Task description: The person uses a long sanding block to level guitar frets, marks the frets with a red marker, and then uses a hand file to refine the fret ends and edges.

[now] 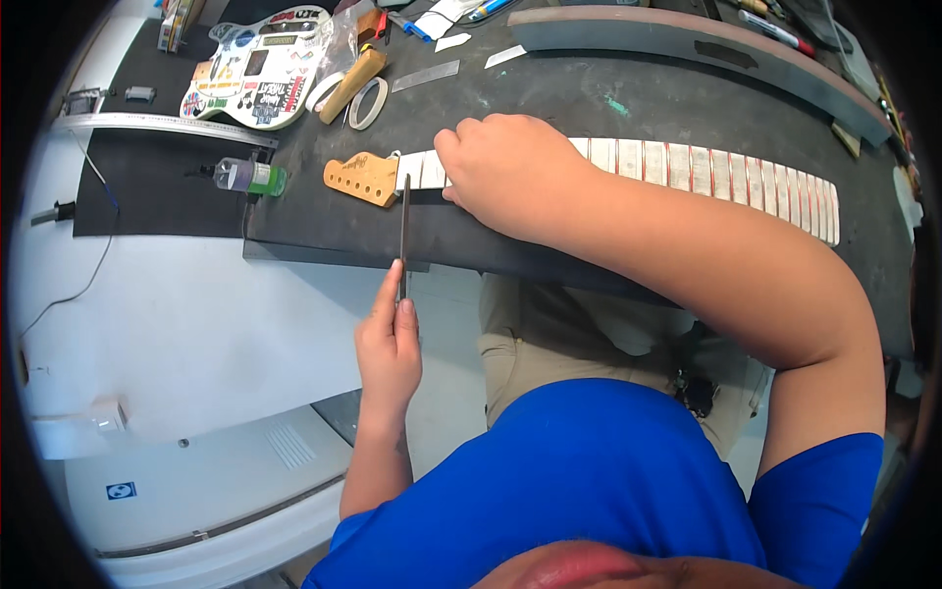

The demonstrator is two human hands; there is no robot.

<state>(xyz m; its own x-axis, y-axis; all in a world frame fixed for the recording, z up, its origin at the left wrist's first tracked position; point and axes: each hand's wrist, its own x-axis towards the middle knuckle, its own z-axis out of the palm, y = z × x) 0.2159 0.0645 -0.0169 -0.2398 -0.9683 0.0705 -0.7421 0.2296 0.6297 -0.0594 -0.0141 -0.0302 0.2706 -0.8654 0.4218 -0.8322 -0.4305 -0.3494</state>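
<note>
Neck: here on the dark bench lies the neck point(687, 169), long axis running left to right, headstock point(358, 179) out to the left, wide end to the right, white strips between the frets.
Crossing: and here's the key angle, file point(404, 231) square across the neck's line, tip over the fretboard's edge beside the headstock; whether it bites, I can't tell.
Left fingers: grasping the file, index laid along it, my left hand point(390, 344) on my side of the bench edge; the neck lies straight ahead of them, farther from my body.
Right fingers: curled over the neck, my right hand point(515, 172) the nearer of the 2, right on it; gripping or just pressing, I can't tell, their tips being hidden.
Bottle: off to the left, on its side, the bottle point(257, 177), clear and green; contents unclear.
Bag: up beyond the headstock, a clear bag point(340, 44), crumpled beside the stickered white guitar body point(257, 64); what's inside, I can't make out.
Far side: a long grey beam point(628, 37).
</note>
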